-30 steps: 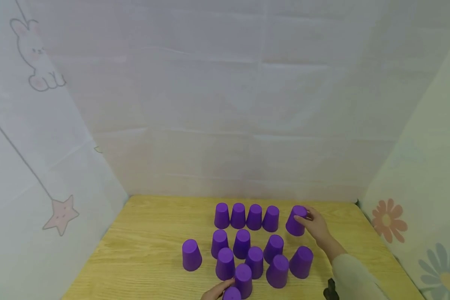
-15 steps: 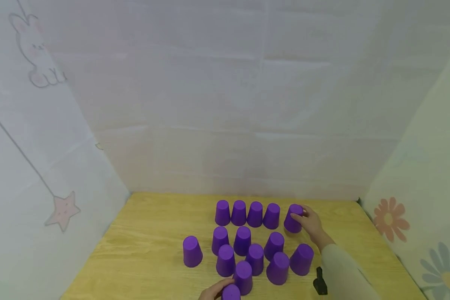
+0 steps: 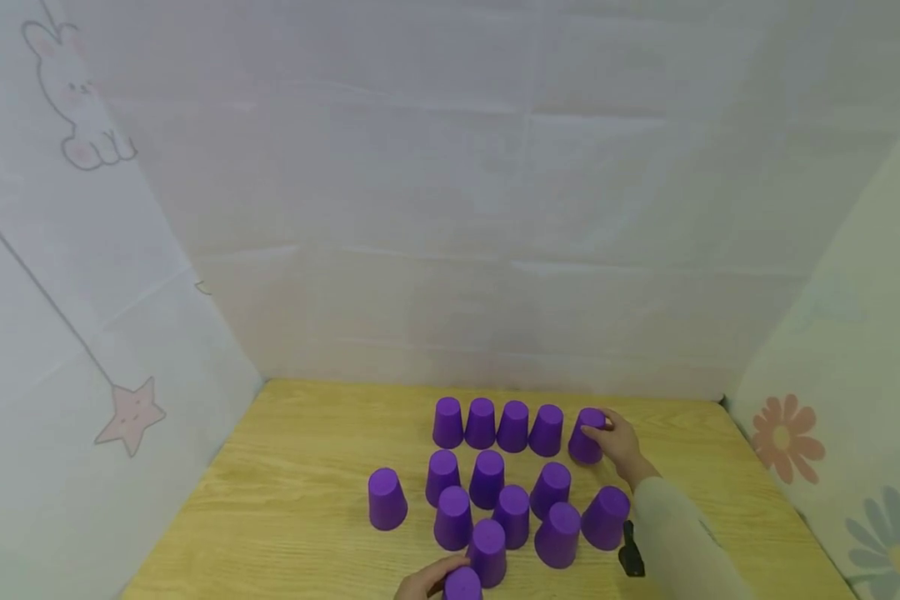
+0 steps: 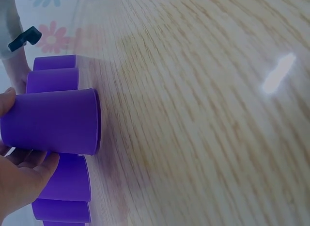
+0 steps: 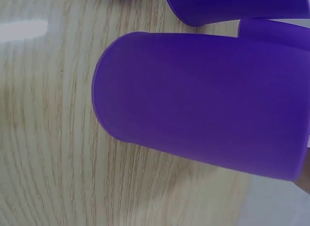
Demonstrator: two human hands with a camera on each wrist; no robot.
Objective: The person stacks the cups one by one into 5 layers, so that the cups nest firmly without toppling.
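Purple cups stand upside down on the wooden table. At the right end of the back row, my right hand (image 3: pixel 619 446) grips a cup (image 3: pixel 587 437) between thumb and fingers, with a small gap to the neighbouring cup (image 3: pixel 546 431). My left hand (image 3: pixel 429 579) holds the nearest cup (image 3: pixel 462 585) at the bottom edge of the head view. The left wrist view shows this cup (image 4: pixel 53 121) in front of others, with fingers (image 4: pixel 29 180) around its narrow end. In the right wrist view a large cup (image 5: pixel 203 100) hides most of the right hand.
Several cups, such as one in the middle (image 3: pixel 512 517), stand between the hands. A single cup (image 3: pixel 387 498) stands apart on the left. A black device (image 3: pixel 631 550) hangs at the right sleeve, close to a cup (image 3: pixel 606 518). Pale printed sheets (image 3: pixel 465 208) enclose the table.
My right hand has shifted its cup slightly left, closer to the back row. The left hand stays on its cup. The head view has tilted slightly.
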